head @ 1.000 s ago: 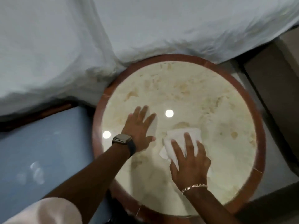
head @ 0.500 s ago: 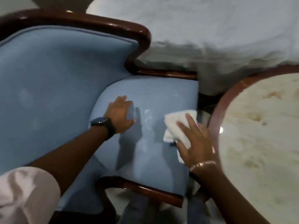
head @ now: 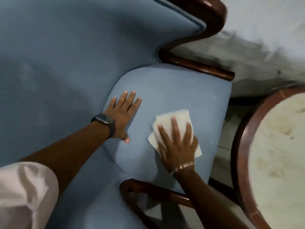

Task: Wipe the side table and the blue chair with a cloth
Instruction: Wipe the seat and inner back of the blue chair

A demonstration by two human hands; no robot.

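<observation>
Dim indoor light, soft and cool, no hard source in sight. Faint shadows fall under both hands [head: 122, 116] on the blue chair [head: 173, 90] seat, and a broad darker patch lies across the chair back at left. A small glint sits on the dark wood frame at top. Motion blur smears the white bedding [head: 264, 52] and the table [head: 279, 154] at right. Wide-angle bending curves the edges.

On the chair seat [head: 173, 90], the cloth [head: 175, 120] is lying under the right hand [head: 177, 146]; the left hand [head: 123, 116] is lying left of the cloth, the table [head: 277, 162] standing right of the seat.
</observation>
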